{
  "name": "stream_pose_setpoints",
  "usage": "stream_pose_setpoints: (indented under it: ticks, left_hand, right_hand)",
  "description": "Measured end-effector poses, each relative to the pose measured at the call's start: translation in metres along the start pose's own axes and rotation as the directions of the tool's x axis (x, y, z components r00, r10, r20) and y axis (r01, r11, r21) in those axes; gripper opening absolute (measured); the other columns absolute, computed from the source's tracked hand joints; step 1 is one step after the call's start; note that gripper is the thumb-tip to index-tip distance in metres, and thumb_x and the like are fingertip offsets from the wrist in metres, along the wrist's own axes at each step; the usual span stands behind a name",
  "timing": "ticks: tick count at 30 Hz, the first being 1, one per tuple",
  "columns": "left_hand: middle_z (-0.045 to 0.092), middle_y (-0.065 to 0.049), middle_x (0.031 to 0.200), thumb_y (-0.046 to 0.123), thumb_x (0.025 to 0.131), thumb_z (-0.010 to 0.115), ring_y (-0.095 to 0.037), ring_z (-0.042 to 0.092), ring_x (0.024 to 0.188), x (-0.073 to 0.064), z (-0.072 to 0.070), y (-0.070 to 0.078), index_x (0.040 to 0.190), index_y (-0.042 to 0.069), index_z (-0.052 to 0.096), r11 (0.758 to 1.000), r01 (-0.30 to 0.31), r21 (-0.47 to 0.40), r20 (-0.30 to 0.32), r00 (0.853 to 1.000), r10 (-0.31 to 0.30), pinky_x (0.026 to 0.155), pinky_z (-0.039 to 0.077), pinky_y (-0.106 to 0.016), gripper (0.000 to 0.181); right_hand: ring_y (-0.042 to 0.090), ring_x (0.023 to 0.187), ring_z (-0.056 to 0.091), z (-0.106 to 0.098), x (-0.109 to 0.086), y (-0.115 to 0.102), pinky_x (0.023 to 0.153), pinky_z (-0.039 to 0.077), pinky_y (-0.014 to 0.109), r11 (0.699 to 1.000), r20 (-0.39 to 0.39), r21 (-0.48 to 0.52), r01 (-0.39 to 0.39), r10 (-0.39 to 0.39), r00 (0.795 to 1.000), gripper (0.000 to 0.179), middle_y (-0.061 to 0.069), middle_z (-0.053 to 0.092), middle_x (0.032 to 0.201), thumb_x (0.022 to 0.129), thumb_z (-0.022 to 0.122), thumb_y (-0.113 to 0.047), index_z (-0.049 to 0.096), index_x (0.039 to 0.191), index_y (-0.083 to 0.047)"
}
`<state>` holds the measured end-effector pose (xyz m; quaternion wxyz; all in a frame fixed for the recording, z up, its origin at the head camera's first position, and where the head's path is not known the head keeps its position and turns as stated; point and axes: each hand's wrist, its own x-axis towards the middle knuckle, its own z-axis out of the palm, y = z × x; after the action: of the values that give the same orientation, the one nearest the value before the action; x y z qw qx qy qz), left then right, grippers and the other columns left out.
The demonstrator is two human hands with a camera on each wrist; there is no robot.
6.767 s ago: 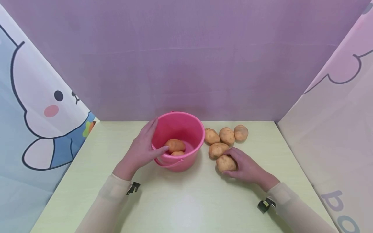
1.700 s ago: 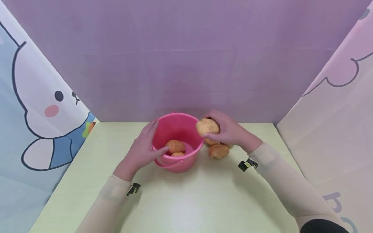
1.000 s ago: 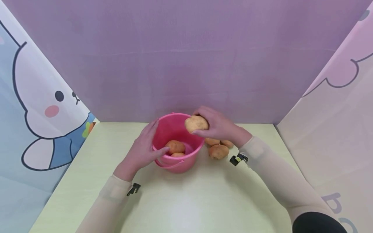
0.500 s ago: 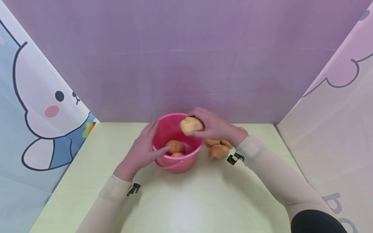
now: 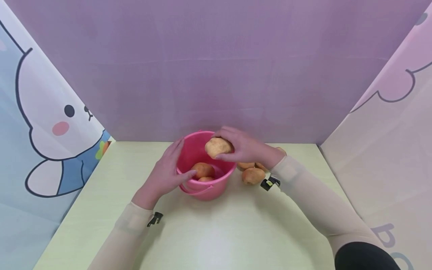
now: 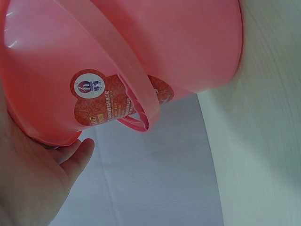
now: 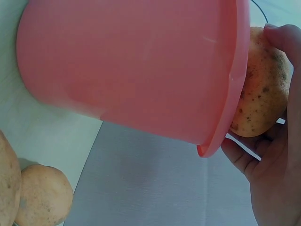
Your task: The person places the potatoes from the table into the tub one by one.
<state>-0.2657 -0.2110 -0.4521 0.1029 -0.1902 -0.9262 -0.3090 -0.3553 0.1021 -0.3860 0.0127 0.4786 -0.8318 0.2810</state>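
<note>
At the mouth of the pink bucket point(image 5: 217, 190), right-hand side; one potato point(image 5: 216, 147), tan, dark-specked, blunt oval; long axis roughly left to right in the head view, free end pointing left; right hand point(image 5: 243, 146), thumb and fingers pinching the potato; left hand point(image 5: 163, 173), thumb and fingers spread, touching the bucket.

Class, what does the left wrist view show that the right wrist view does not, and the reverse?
Only the left wrist view: the left hand and the printed label.
Only the right wrist view: the right hand, the held potato and loose potatoes.
Both: the pink bucket, the pale table and a greyish backdrop.
</note>
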Motion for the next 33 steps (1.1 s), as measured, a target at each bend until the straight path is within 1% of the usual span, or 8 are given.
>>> stream_pose_setpoints:
  ticks: [4, 13, 18, 23, 33]
  left_hand:
    - [0.026, -0.009, 0.181, 0.062, 0.089, 0.085, -0.038, 0.031, 0.163, -0.0001, 0.0003, -0.0001, 0.178, 0.015, 0.02, 1.0, 0.003, 0.0, 0.001, 1.0, -0.003, 0.105, 0.058, -0.067, 0.121]
    - [0.026, -0.008, 0.181, 0.059, 0.089, 0.086, -0.037, 0.03, 0.163, 0.0004, 0.0008, -0.0004, 0.178, 0.014, 0.021, 1.0, -0.002, -0.002, -0.004, 1.0, 0.002, 0.107, 0.056, -0.068, 0.119]
    - [0.027, -0.007, 0.181, 0.061, 0.089, 0.086, -0.037, 0.031, 0.163, 0.0009, 0.001, -0.0004, 0.178, 0.016, 0.021, 1.0, -0.005, -0.008, -0.007, 1.0, 0.005, 0.106, 0.057, -0.067, 0.119]
    - [0.027, -0.006, 0.181, 0.063, 0.089, 0.085, -0.036, 0.031, 0.163, 0.0006, 0.0012, -0.0007, 0.179, 0.017, 0.021, 1.0, -0.003, -0.013, -0.007, 1.0, 0.003, 0.105, 0.058, -0.067, 0.12]
    - [0.026, -0.006, 0.181, 0.065, 0.087, 0.086, -0.036, 0.031, 0.163, -0.0001, -0.0002, 0.0019, 0.179, 0.018, 0.02, 1.0, 0.013, -0.011, 0.005, 1.0, -0.012, 0.102, 0.06, -0.066, 0.122]
  right_hand:
    - [0.014, 0.117, 0.059, 0.0022, 0.0013, 0.0025, 0.095, 0.06, 0.038, 1.0, 0.016, 0.011, -0.001, 0.0, 1.0, 0.06, -0.007, 0.063, 0.13, 0.095, 0.084, -0.05, 0.065, 0.143, -0.019]
    - [0.012, 0.118, 0.059, 0.0045, 0.0019, 0.0037, 0.094, 0.061, 0.036, 1.0, 0.044, 0.007, -0.01, 0.01, 0.999, 0.06, -0.009, 0.061, 0.128, 0.095, 0.084, -0.05, 0.064, 0.144, -0.023]
    - [0.014, 0.119, 0.059, 0.0053, 0.0022, 0.0032, 0.098, 0.06, 0.038, 1.0, 0.046, 0.006, 0.002, -0.002, 0.999, 0.062, -0.007, 0.062, 0.131, 0.094, 0.084, -0.05, 0.064, 0.145, -0.021]
    - [0.014, 0.119, 0.059, 0.007, 0.0024, 0.0054, 0.1, 0.058, 0.038, 1.0, 0.038, 0.0, 0.021, -0.021, 0.999, 0.061, -0.005, 0.063, 0.131, 0.094, 0.086, -0.045, 0.065, 0.144, -0.017]
    - [0.013, 0.121, 0.058, 0.01, 0.0028, 0.0098, 0.101, 0.057, 0.039, 0.999, 0.034, 0.007, 0.036, -0.036, 0.999, 0.063, -0.006, 0.062, 0.132, 0.093, 0.088, -0.044, 0.064, 0.146, -0.019]
